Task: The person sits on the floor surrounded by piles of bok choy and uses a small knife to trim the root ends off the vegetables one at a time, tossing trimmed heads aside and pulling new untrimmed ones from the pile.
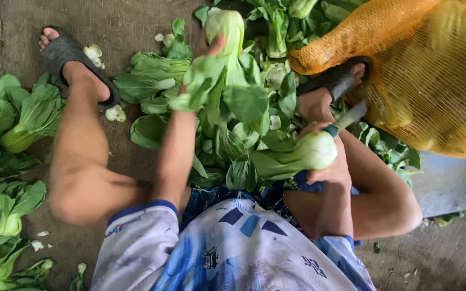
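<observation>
I see my left hand [207, 51] stretched forward over the heap of bok choy [244, 108] on the concrete floor [125, 27]; its fingers are closed around one leafy head of bok choy [225, 32], lifted above the heap. My right hand [327, 161] is closed around the handle of a small knife [346, 119], and a second bok choy head [303, 156] with a pale stem lies against this hand, leaves pointing left. At the top right sits a big orange mesh sack [405, 70], full and bulging, just beside my right foot in a dark sandal [338, 80]. More bok choy heads [6, 161] lie along the left edge, beside my left leg.
</observation>
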`<act>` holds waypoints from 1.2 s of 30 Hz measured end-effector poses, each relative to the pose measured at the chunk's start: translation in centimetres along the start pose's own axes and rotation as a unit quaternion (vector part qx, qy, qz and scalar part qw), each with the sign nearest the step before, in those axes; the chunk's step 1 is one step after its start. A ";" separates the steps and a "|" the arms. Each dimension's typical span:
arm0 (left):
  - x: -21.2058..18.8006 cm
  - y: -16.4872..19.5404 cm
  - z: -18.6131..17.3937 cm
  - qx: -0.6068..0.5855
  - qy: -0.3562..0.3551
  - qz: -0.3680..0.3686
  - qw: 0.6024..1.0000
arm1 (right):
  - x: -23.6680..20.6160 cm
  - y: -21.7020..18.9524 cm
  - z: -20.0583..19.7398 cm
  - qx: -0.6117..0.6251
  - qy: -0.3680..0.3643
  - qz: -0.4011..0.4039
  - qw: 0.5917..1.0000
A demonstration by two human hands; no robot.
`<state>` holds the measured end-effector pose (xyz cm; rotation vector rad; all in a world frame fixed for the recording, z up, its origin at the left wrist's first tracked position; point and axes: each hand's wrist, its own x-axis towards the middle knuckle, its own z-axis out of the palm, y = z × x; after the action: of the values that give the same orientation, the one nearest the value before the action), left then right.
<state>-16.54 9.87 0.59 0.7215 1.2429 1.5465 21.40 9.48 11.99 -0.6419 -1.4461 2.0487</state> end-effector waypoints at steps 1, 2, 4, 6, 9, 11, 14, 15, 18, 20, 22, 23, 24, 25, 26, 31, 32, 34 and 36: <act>-1.3 0.0 1.3 -0.056 -0.020 0.001 0.998 | -0.1 -0.4 0.3 -0.020 0.009 0.002 1.000; -2.8 -0.1 2.3 -0.087 -0.041 0.006 0.995 | -0.3 -0.8 0.5 -0.041 0.018 0.005 0.999; -5.4 -0.3 4.0 -0.146 -0.078 0.016 0.986 | -0.6 -1.8 0.8 -0.143 0.002 -0.005 0.990; -7.6 -0.5 4.9 -0.168 -0.096 0.035 0.980 | -0.6 -2.8 1.1 -0.242 -0.008 -0.021 0.970; -10.2 -0.4 5.7 -0.143 -0.118 0.078 0.980 | -0.1 -4.4 2.0 -0.403 -0.011 -0.086 0.911; -11.7 -0.4 6.4 -0.098 -0.116 0.081 0.985 | 0.3 -5.4 3.0 -0.526 -0.017 -0.155 0.836; -13.6 -0.6 7.8 -0.063 -0.117 0.062 0.989 | 0.9 -6.5 4.7 -0.636 -0.040 -0.096 0.765; -14.1 -0.7 8.2 -0.050 -0.126 0.071 0.988 | 1.1 -6.6 5.3 -0.658 -0.047 -0.091 0.746; -15.0 -0.9 9.0 -0.024 -0.131 0.066 0.989 | 1.2 -6.6 6.9 -0.705 -0.062 -0.102 0.699; -15.3 -0.8 9.0 -0.006 -0.126 0.066 0.990 | 1.3 -6.5 7.4 -0.710 -0.063 -0.156 0.684; -15.4 -0.5 8.8 0.018 -0.124 0.079 0.989 | 1.4 -6.2 7.5 -0.712 -0.070 -0.161 0.679; -15.4 -0.2 8.7 0.025 -0.122 0.077 0.989 | 1.5 -6.1 7.4 -0.714 -0.075 -0.163 0.677; -15.4 0.1 8.6 0.031 -0.118 0.074 0.990 | 1.6 -5.9 7.3 -0.713 -0.073 -0.169 0.677; -15.4 0.4 8.5 0.037 -0.114 0.069 0.990 | 1.7 -5.8 7.3 -0.711 -0.073 -0.174 0.678; -15.4 0.8 8.4 0.050 -0.112 0.074 0.990 | 1.8 -5.6 7.2 -0.709 -0.072 -0.178 0.678; -15.3 2.8 7.9 0.142 -0.109 0.095 0.979 | 2.3 -4.4 6.7 -0.711 -0.076 -0.161 0.680; -15.3 3.1 7.8 0.159 -0.119 0.091 0.976 | 2.3 -4.1 6.4 -0.709 -0.082 -0.156 0.683; -15.3 3.7 7.6 0.195 -0.141 0.082 0.967 | 2.3 -3.5 5.7 -0.721 -0.077 -0.129 0.676; -15.5 4.0 7.6 0.172 -0.152 0.067 0.971 | 2.3 -2.8 4.8 -0.721 -0.076 -0.127 0.677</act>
<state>-5.94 -1.78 8.60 1.2405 1.2599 1.2761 16.99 8.48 15.93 -0.7003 -2.9019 0.3358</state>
